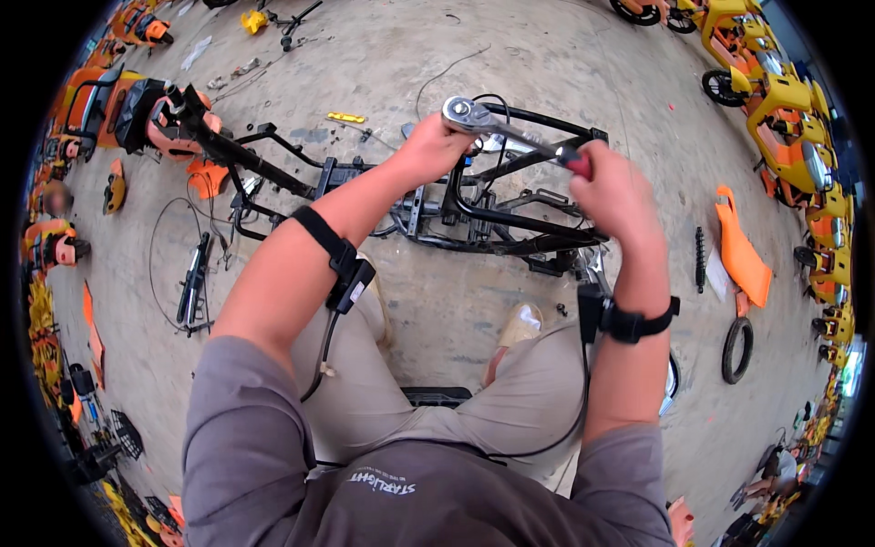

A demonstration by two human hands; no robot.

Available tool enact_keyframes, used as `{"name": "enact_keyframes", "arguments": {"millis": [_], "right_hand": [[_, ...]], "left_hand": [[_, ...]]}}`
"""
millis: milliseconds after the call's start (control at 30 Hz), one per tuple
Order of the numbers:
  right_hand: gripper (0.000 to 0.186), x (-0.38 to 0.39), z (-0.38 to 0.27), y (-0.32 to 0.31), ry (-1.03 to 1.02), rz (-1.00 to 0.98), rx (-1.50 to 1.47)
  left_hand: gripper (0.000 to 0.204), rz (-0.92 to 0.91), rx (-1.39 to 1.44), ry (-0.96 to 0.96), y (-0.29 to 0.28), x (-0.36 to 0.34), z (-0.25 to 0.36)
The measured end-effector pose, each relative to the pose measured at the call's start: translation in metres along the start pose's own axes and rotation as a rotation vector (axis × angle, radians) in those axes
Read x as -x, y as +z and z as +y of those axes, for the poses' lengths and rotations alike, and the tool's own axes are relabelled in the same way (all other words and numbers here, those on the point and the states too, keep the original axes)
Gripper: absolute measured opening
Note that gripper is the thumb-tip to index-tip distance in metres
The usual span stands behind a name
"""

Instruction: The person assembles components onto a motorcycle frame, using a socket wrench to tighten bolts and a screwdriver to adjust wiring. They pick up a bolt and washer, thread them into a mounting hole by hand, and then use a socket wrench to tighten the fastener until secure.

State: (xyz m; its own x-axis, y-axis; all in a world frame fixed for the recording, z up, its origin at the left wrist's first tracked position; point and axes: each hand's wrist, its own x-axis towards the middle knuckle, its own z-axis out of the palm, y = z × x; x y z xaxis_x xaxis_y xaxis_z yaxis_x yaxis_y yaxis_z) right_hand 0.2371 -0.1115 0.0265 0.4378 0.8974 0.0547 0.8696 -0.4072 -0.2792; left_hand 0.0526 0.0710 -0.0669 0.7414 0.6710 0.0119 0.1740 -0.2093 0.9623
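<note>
A: You have a silver steel ratchet wrench with a red handle (518, 135) raised above the far side of the black tubular metal frame (510, 220), its head to the left.

B: Expect it to feel stiff and dense, probably slick along the bare steel; the handle looks your surest hold.

A: Your right hand (614, 193) is wrapped around that handle, forearm rising from near right.

B: Your left hand (430, 151) curls beneath the head, forearm slanting from near left; what its fingers grip, I can't tell.
</note>
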Motion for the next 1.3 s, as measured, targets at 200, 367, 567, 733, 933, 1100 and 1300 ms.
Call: {"name": "enact_keyframes", "arguments": {"millis": [200,367,567,733,933,1100,1300], "right_hand": [[0.022,0.010,-0.009,-0.003,-0.024,-0.233,0.095],[0.030,0.071,-0.080,0.004,-0.090,-0.347,-0.081],[0.021,0.025,-0.012,-0.009,0.025,0.005,-0.116],[0.025,0.021,-0.005,-0.003,-0.024,-0.094,-0.042],[0.034,0.081,-0.074,0.015,-0.203,-0.209,-0.011],[0.024,0.035,-0.020,-0.008,-0.036,0.045,-0.099],[0.024,0.035,-0.017,0.012,-0.062,-0.156,0.138]], "left_hand": [[0.014,0.069,0.054,-0.008,0.006,-0.003,-0.011],[0.041,0.215,-0.031,-0.116,0.004,-0.007,-0.020],[0.024,0.130,0.085,-0.129,0.007,-0.003,-0.007],[0.018,0.093,0.057,-0.074,0.008,-0.011,-0.017],[0.049,0.130,-0.082,-0.079,0.002,-0.004,-0.019],[0.019,0.042,0.031,-0.104,-0.003,-0.005,-0.023],[0.023,0.084,-0.147,0.009,-0.001,-0.010,-0.026]]}}
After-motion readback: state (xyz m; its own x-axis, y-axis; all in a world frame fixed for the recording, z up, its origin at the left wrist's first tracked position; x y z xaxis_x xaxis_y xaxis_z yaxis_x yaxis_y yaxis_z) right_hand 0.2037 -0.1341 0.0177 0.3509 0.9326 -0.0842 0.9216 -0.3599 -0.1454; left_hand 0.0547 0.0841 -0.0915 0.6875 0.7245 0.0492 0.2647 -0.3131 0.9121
